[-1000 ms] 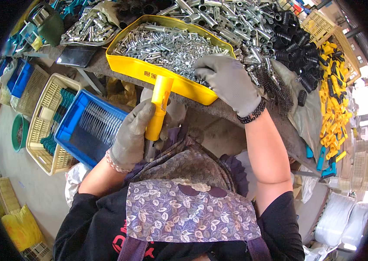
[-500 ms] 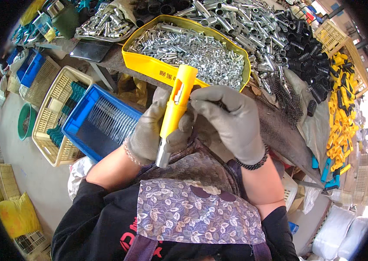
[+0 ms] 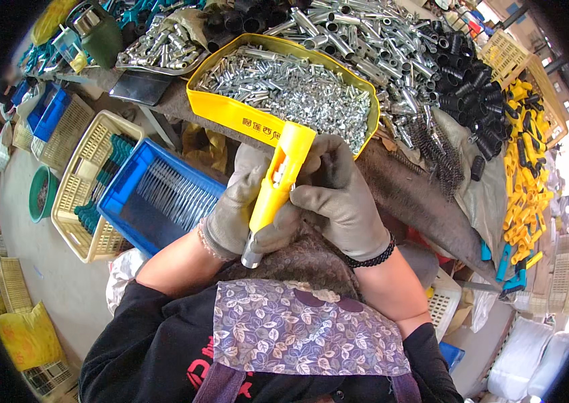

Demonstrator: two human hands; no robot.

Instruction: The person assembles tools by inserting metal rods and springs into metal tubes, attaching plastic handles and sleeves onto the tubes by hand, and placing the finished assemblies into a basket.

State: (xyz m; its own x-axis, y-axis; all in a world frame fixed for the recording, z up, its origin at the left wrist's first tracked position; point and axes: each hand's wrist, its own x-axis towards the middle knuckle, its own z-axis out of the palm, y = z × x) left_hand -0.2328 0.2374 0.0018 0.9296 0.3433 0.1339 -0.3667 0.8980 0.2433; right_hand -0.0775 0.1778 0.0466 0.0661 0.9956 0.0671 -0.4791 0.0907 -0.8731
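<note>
My left hand (image 3: pixel 238 201), in a grey glove, is closed around a yellow plastic tube (image 3: pixel 271 201) with a cut-out window near its upper end. Small metal parts show inside that window. A silver metal tube end (image 3: pixel 251 258) sticks out below the left hand. The tube is tilted, its top leaning to the right. My right hand (image 3: pixel 345 201), gloved too, is curled against the tube's right side at the window. A tiny bright metal bit shows by its thumb tip; what the fingers pinch is mostly hidden.
Beyond my hands stands a yellow tray (image 3: pixel 230 117) of small metal pins. Metal tubes (image 3: pixel 338 40), black sleeves (image 3: pixel 466 87) and springs (image 3: pixel 440 151) are heaped on the bench. A blue crate (image 3: pixel 119 221) holds metal rods at left. Yellow parts (image 3: pixel 523 195) pile at right.
The tube has come slightly down and its top has shifted right. My right hand has moved lower and left, its fingers now curled close against the tube's side.
</note>
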